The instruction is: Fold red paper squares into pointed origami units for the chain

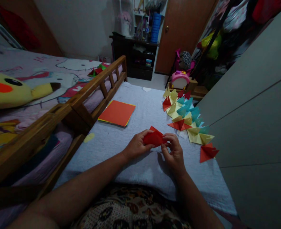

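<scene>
Between my two hands, just above the pale bedsheet, is a folded piece of red origami paper (154, 137). My left hand (138, 143) grips its left side, thumb below and fingers behind. At the right corner, the thumb and fingers of my right hand (173, 149) pinch the paper's edge. Up and to the left lies a stack of square paper (117, 113), orange-red on top with yellow edges showing beneath. Along the right side stand several folded paper pieces in yellow, teal and red, with a single red folded piece (208, 152) nearest me.
A wooden bed rail (97, 86) runs along the left, with a yellow plush toy (9, 90) on the bed beyond it. A pale cabinet (257, 127) borders the right side. Farther back are a dark shelf unit (135, 57), a wooden door (180, 28) and a pink toy (180, 79).
</scene>
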{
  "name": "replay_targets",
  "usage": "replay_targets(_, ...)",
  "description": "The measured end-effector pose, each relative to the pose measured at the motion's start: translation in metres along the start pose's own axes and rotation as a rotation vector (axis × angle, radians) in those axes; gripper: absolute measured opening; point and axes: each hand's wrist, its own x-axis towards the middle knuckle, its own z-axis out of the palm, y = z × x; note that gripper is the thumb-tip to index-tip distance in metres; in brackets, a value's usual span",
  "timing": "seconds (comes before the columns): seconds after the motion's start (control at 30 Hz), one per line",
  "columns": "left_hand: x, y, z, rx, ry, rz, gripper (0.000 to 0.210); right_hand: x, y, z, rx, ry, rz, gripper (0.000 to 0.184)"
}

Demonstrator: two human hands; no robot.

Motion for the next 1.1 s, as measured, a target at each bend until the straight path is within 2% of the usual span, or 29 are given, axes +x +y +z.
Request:
replay_targets(0.13, 0.002, -0.004, -0.001, -0.186, 0.025, -0.09, 0.041, -0.002, 0.003, 0.0, 0.133, 0.008, 0.083, 0.019)
replay_targets(0.3, 0.003, -0.001, 0.0, -0.393, 0.07, -0.184, 0.045, -0.003, 0.003, -0.001, 0.206, -0.063, 0.2, 0.013)
replay_targets(0.5, 0.001, 0.007, -0.002, -0.419, 0.059, -0.191, 0.037, -0.004, 0.003, 0.0, 0.15, -0.094, 0.265, 0.024)
replay_targets(0.73, -0.001, 0.01, -0.002, -0.448, 0.036, -0.204, 0.037, -0.002, 0.006, 0.001, 0.18, -0.085, 0.289, 0.039)
replay_targets(0.97, -0.002, 0.007, -0.001, -0.508, -0.019, -0.25, 0.048, -0.004, 0.007, -0.002, 0.207, -0.065, 0.248, 0.027)
replay_targets(1.1, -0.001, 0.006, -0.002, -0.553, -0.027, -0.241, 0.052, -0.004, 0.005, -0.005, 0.229, -0.104, 0.248, 0.022)
